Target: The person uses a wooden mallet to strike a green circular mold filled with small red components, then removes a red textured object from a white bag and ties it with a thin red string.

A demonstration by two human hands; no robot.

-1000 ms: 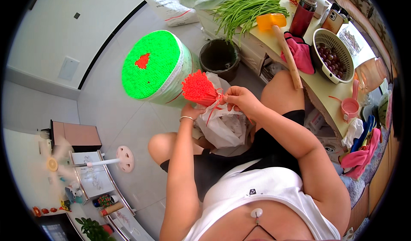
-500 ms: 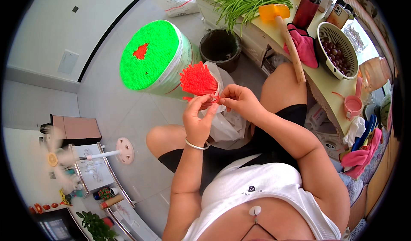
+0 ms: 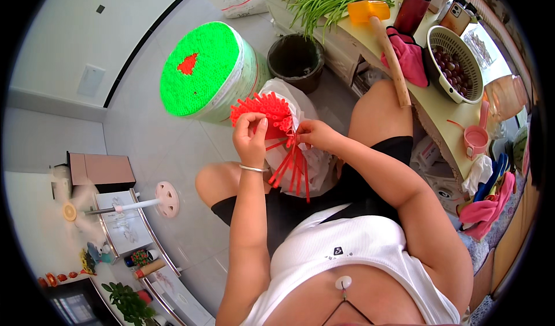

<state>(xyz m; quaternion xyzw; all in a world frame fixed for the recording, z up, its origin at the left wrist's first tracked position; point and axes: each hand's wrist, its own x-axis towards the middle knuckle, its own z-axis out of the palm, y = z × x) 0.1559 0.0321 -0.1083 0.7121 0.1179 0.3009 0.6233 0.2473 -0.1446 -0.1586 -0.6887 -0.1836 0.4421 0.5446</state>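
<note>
A thick bundle of thin red plastic sticks (image 3: 266, 109) stands in a white plastic bag (image 3: 321, 172) between my knees. My left hand (image 3: 250, 141), with a bangle at its wrist, is over the near left side of the bundle. Its thumb and fingers are bent together, and what lies between them is hidden. Beside the bag's mouth, my right hand (image 3: 318, 136) pinches red sticks at the bundle's right edge. Below the fingers, several loose red sticks (image 3: 292, 172) fan out downward across the bag.
Beyond the bag stand a large tub packed with green sticks (image 3: 202, 89) and a dark bin (image 3: 296, 65). The table at right bears green stems (image 3: 335, 2), an orange-headed mallet (image 3: 390, 60), a flask (image 3: 413, 5) and a basket of grapes (image 3: 457, 74). A fan (image 3: 69, 210) stands left.
My left hand has moved left and away from my right hand, onto the bundle. Several red sticks now hang fanned out below the hands. My right hand has stayed nearly in place.
</note>
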